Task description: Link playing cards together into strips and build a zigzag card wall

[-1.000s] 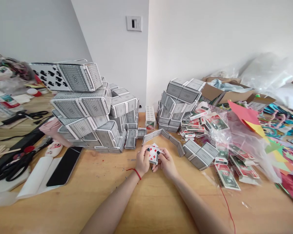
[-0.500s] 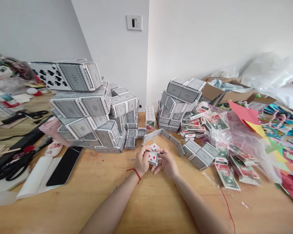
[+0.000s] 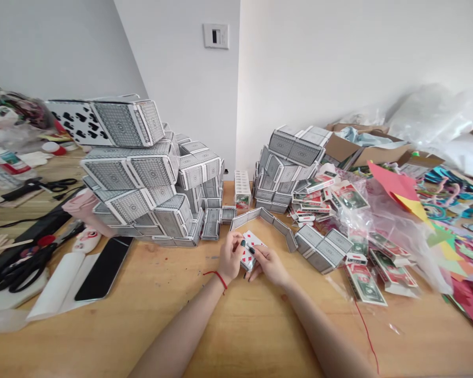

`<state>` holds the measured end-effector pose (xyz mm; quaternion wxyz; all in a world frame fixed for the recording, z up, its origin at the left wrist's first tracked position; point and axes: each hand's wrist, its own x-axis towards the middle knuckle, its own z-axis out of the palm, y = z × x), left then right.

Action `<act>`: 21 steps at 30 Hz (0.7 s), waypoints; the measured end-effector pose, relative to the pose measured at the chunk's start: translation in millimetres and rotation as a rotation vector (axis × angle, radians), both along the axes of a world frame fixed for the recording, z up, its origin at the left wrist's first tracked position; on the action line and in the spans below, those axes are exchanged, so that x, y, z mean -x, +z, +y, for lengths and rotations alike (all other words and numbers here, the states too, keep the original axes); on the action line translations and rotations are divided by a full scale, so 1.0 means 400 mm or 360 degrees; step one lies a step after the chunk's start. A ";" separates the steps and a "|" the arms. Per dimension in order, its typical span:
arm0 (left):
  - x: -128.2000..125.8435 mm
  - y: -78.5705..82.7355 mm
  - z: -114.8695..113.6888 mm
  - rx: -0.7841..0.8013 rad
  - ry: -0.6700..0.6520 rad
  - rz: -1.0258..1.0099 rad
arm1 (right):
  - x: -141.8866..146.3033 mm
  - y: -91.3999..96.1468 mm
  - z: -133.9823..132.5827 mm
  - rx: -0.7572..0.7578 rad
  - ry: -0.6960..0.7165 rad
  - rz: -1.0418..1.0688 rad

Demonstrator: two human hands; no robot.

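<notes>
A long wooden table [image 3: 150, 320] fills the room's corner; on it rise a tall heap of card-built boxes [image 3: 130, 178] and a smaller heap of card-built boxes [image 3: 289, 157], with a zigzag row of cards [image 3: 262, 219] standing between them; just in front of that row, the left hand [image 3: 230, 257] and right hand [image 3: 268, 265] meet, both clamped on a red-diamond playing card [image 3: 249, 251]; a red string bracelet [image 3: 219, 279] circles the left wrist.
</notes>
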<state>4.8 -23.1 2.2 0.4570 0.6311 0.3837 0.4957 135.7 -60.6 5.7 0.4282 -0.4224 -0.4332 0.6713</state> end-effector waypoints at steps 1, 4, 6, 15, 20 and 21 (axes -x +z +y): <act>-0.002 0.003 0.002 0.0019 -0.0039 0.0023 | 0.000 0.002 -0.001 -0.0026 -0.0019 -0.0043; -0.005 0.007 0.005 0.0006 -0.0191 0.0208 | 0.002 0.005 -0.003 -0.0111 -0.0082 -0.0125; -0.005 0.005 0.007 -0.0025 -0.0217 0.0294 | 0.005 0.004 -0.005 -0.0164 -0.0117 -0.0158; -0.020 -0.016 -0.002 -0.0137 0.0068 0.0286 | 0.014 -0.030 0.001 -0.0227 -0.0222 -0.0264; -0.028 -0.015 -0.009 -0.0076 0.0115 0.0314 | 0.010 -0.035 -0.005 -0.0274 -0.0301 -0.0385; -0.028 -0.013 -0.009 -0.0057 0.0096 0.0315 | 0.010 -0.034 -0.007 -0.0278 -0.0308 -0.0386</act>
